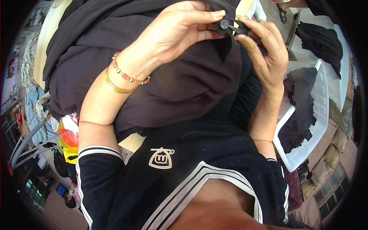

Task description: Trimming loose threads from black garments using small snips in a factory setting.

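Observation:
My left hand (180, 32) pinches a fold of the black garment (153, 73) at a dark round button (224, 23). Right beside it, my right hand (264, 50) holds small black thread snips (239, 28), their tips touching the button. The garment is draped in a large heap over my lap and across the table in front of me. A beaded bracelet and gold bangles sit on my left wrist.
A white plastic basket (322, 115) on my right holds more black cloth (299, 111). Another black piece (320, 40) lies on a white surface at the upper right. A yellow bag (69, 147) and metal rack are at the left. Someone's sandalled foot (283, 11) shows at the top.

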Demonstrator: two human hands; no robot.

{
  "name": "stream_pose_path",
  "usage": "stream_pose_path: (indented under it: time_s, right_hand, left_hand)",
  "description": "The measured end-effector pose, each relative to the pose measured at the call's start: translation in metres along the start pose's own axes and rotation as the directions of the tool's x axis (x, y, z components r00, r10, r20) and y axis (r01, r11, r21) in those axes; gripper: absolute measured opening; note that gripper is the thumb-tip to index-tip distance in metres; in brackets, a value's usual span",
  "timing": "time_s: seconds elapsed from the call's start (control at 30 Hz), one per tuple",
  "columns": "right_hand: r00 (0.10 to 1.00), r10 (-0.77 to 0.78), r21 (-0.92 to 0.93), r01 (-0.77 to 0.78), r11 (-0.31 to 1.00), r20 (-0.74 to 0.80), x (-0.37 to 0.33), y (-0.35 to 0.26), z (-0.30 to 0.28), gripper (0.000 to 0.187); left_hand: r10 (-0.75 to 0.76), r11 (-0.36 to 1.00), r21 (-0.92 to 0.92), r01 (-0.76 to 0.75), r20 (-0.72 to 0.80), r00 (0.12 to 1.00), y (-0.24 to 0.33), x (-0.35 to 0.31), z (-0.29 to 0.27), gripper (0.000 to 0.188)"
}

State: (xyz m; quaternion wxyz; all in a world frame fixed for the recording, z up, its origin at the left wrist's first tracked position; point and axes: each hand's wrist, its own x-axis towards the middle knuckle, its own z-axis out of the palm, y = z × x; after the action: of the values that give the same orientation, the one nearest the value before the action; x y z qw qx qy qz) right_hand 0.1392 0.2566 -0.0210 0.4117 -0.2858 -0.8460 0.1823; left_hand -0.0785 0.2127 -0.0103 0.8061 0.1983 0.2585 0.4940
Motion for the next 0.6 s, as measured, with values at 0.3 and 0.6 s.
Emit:
stream_pose_path:
  time_s: [0.3,0.6]
  right_hand:
    - [0.997,-0.061,-0.069,0.064,0.996,0.045,-0.002,0.003,-0.005,0.038]
    - [0.986,-0.102,-0.103,0.116,0.988,0.131,-0.003,-0.002,-0.007,0.043]
  left_hand:
    - [-0.031,0.998,0.047,0.031,-0.006,1.0,0.001,0.001,0.0,0.023]
    - [0.07,0.964,0.258,-0.067,-0.004,0.998,-0.002,0.001,-0.008,0.014]
